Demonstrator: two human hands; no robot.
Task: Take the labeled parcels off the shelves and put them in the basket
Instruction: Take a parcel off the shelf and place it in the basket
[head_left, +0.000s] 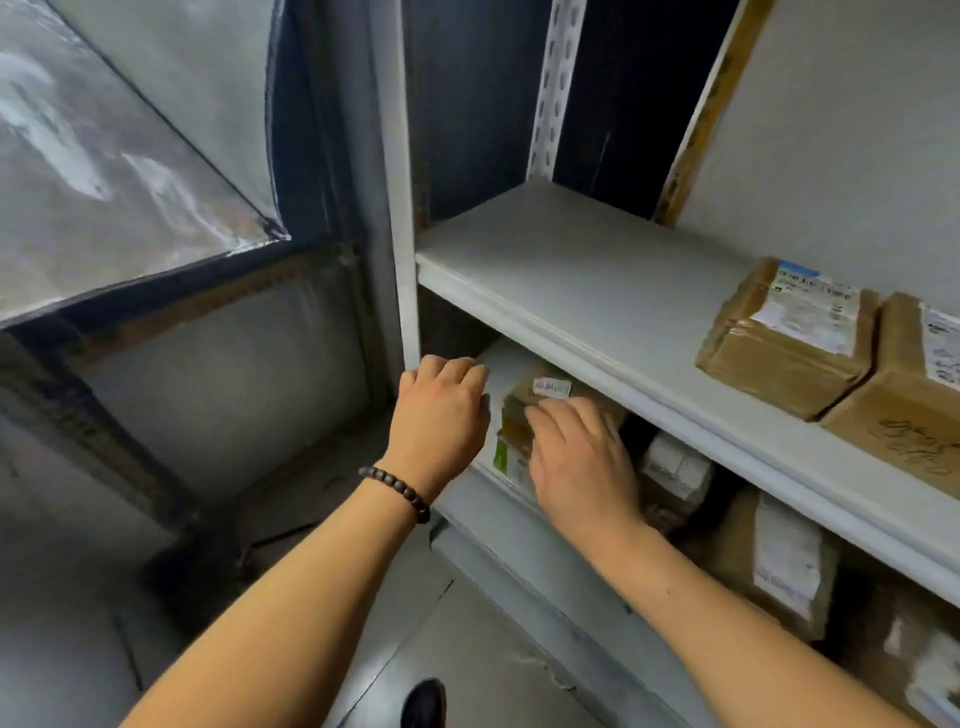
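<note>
A small brown parcel with a white barcode label lies at the left end of the lower shelf. My right hand rests on top of it, fingers spread over its near side. My left hand, with a bead bracelet at the wrist, hovers just left of the parcel, fingers curled and holding nothing. Under the parcel shows a flat white and green package. No basket is in view.
The upper shelf holds two labeled brown boxes at the right. More wrapped parcels fill the lower shelf to the right. A white shelf upright stands at the left, with grey wall and floor beyond it.
</note>
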